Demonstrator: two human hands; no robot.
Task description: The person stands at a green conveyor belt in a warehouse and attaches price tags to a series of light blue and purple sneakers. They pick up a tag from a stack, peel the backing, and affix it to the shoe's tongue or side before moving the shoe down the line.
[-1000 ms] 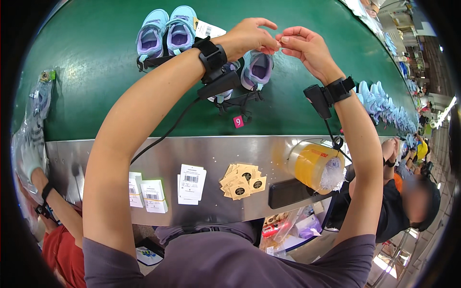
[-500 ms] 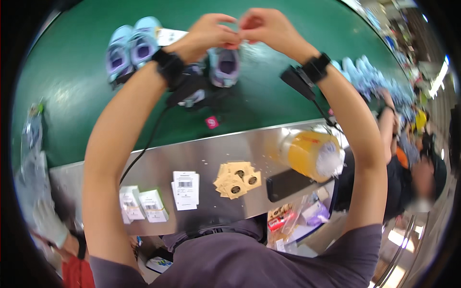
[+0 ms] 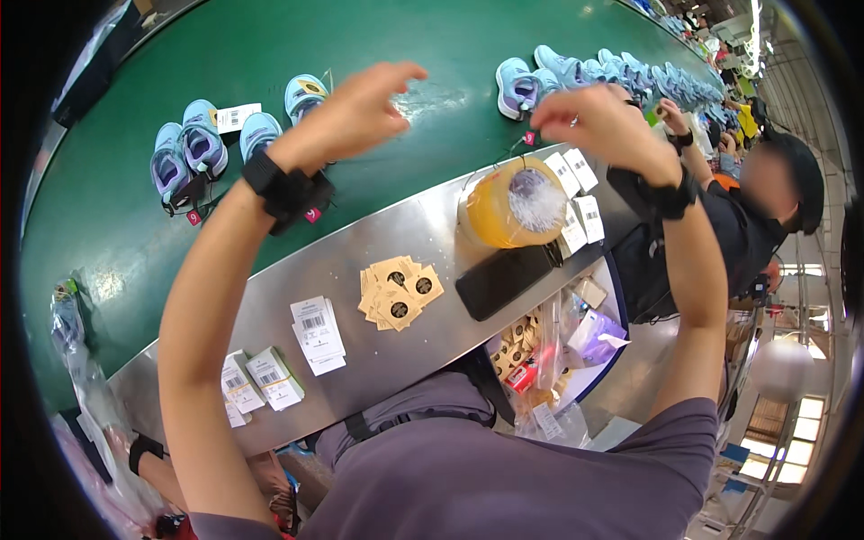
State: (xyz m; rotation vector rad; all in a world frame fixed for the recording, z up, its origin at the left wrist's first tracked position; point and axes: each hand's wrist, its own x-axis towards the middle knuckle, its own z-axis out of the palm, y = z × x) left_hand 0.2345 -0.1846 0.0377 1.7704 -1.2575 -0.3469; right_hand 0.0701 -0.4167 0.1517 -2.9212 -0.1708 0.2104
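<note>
My left hand [image 3: 360, 112] is raised over the green table, fingers apart, holding nothing. Partly behind its wrist is a pair of light blue shoes, one shoe [image 3: 259, 131] nearer and the other [image 3: 302, 97] bearing a round-marked tan sticker [image 3: 310, 87]. Farther left sits another blue pair with purple lining [image 3: 202, 144], with a white label [image 3: 238, 117] at its top. My right hand [image 3: 603, 126] hovers by the front shoe [image 3: 517, 87] of a row on the right, its fingers loosely bent and nothing visible in them. A small pink tag [image 3: 529, 139] hangs near that shoe.
On the metal ledge [image 3: 432, 351] lie tan stickers [image 3: 396, 292], white barcode labels [image 3: 317, 333], label bundles [image 3: 274, 378], a black phone [image 3: 504, 281] and a yellow container [image 3: 508, 211] with clear white material. An open bin [image 3: 576, 378] sits below. A person in black [image 3: 738, 234] works at right.
My hands were together above a shoe and have parted. The right hand has moved right, toward the shoe row; the left has opened. The whole view has swung to the right.
</note>
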